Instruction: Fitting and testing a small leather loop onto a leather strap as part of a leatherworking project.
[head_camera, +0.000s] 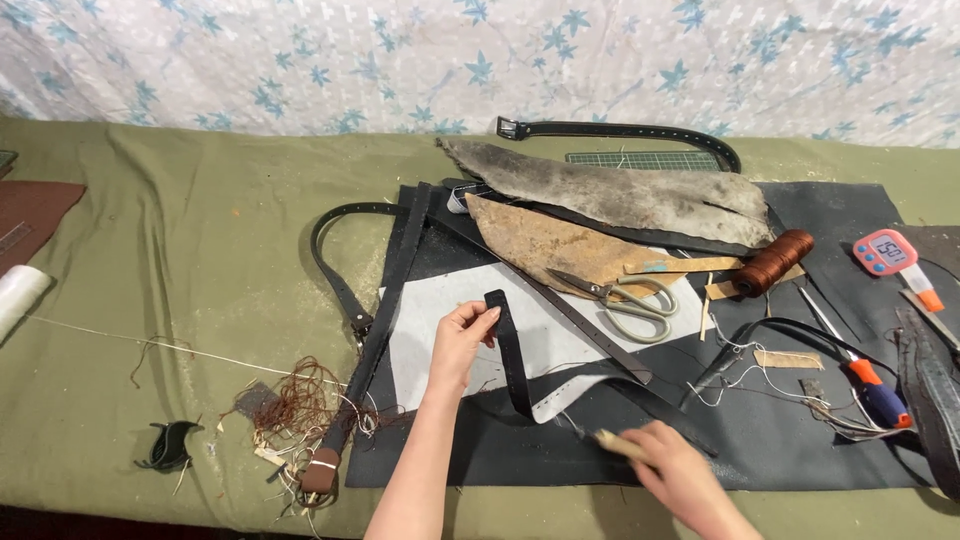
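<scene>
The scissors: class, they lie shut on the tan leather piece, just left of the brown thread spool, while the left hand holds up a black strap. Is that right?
Not quite. The head view shows the scissors lying open, blades apart, on the tan leather piece, left of the brown thread spool. The left hand does hold up the black strap.

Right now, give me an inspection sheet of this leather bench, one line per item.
Surface: olive cloth over the bench, dark leather sheet on top.
Job's things: short black strap pinched at its top end; wooden-handled tool.
Clutter: scissors, brown thread spool, tangled thread scraps, tan and grey hide pieces, black belts, pink timer, orange-and-blue handled tool.
Grippers: left hand holds the strap; right hand grips the tool.
Cables: nothing seen.
Surroundings: floral fabric backdrop.
</scene>
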